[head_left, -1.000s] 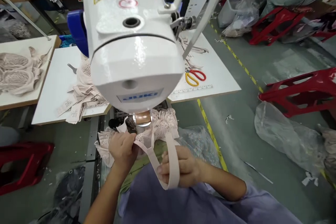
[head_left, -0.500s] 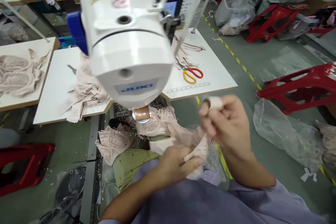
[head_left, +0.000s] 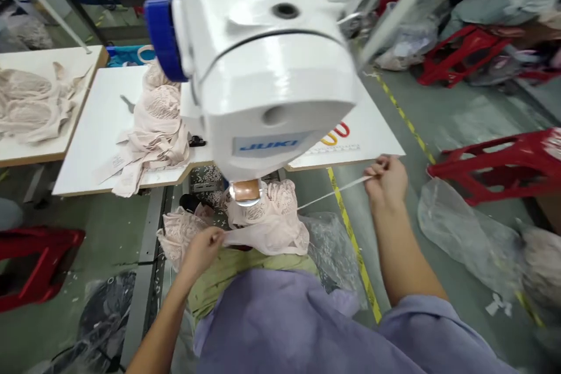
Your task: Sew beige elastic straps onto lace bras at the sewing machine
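Note:
A beige lace bra (head_left: 274, 228) lies across my lap below the head of a white sewing machine (head_left: 280, 76). My left hand (head_left: 204, 251) is closed on the sheer edge of the bra at its left end. Out to the right, my right hand (head_left: 385, 178) pinches a thin pale strap (head_left: 335, 191), which runs taut and slanting down to the bra's right side. Another lace cup (head_left: 177, 232) rests left of it, partly behind my left hand. The machine's needle area is hidden from this angle.
More beige bras (head_left: 160, 123) are heaped on the white table (head_left: 100, 128) at left. Scissors (head_left: 335, 133) and a ruler lie on the right table part, partly hidden by the machine. Red stools (head_left: 504, 160) and plastic bags (head_left: 464, 228) stand around on the floor.
My hands have moved apart: the left went left along the bra, the right went outward, drawing the strap straight. The bra now lies spread out, and the view has shifted closer to the machine.

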`<state>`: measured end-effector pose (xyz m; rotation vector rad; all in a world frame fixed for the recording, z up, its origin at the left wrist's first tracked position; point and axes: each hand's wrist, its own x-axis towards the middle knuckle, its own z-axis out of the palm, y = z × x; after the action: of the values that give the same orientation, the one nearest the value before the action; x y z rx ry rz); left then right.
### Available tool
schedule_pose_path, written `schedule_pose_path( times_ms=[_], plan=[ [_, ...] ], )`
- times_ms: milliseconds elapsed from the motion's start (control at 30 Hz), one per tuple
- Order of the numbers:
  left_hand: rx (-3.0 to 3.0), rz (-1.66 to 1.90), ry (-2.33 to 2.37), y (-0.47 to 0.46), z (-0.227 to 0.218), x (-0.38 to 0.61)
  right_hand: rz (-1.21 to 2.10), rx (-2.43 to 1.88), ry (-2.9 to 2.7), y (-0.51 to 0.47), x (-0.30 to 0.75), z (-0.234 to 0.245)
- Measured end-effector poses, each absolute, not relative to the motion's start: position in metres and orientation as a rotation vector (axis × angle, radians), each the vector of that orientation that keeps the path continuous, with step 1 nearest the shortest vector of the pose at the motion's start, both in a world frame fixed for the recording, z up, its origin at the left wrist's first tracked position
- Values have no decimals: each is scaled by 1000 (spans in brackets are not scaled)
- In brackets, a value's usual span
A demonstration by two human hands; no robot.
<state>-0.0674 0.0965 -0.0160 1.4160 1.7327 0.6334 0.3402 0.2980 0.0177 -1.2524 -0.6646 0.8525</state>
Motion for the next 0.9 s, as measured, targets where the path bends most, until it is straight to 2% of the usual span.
schedule_pose_path(
  times_ms=[167, 267, 400, 500, 600, 900],
  plan=[
    [1289, 959, 2162, 126, -29, -51, 1070, -1337, -985, 250, 275, 7],
    [1490, 930, 2084, 136, -17, -30, 1207, -1279, -1409, 211, 232, 9],
    [1720, 776, 1763, 142, 20, -15, 1215, -1093, -1978, 179, 207, 26],
    [1720, 708, 1513, 141, 48, -10, 1200, -1053, -2070, 174, 204, 37],
    [1791, 588, 1451, 137, 63, -8, 1195, -1057, -2138, 174, 204, 42],
    [2033, 729, 1588, 124, 51, 1, 1253, -977, -2235, 180, 202, 47]
  ],
)
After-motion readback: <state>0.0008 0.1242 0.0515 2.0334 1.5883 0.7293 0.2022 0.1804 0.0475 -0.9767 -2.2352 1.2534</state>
